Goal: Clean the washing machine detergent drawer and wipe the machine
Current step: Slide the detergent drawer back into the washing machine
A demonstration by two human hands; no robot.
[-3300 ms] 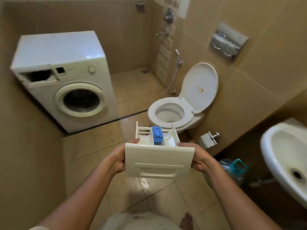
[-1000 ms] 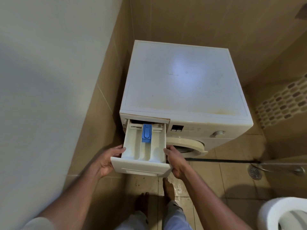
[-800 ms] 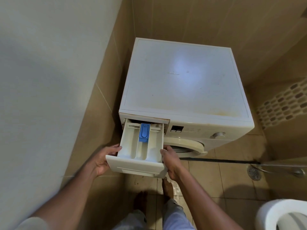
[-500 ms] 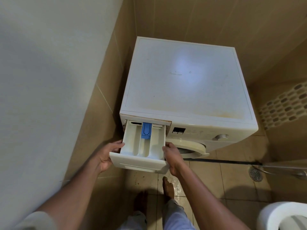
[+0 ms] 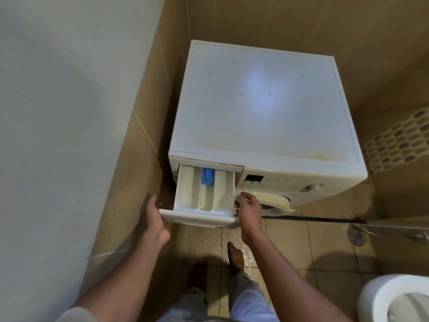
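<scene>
The white washing machine stands in the corner, seen from above. Its white detergent drawer sits partway in the slot at the machine's top left, with most of its length sticking out. The blue insert at the back of the drawer lies just at the slot's edge. My left hand holds the left end of the drawer's front panel, thumb up beside it. My right hand has its fingers curled at the front panel's right corner.
A tiled wall runs close along the machine's left side. The open door rim juts out below the control panel and its knob. My bare feet stand on the wet floor tiles. A floor drain and toilet are at the right.
I walked from the toilet side to the machine with the drawer. Over the last second the drawer slid deeper into its slot, and the blue insert reached the slot's edge.
</scene>
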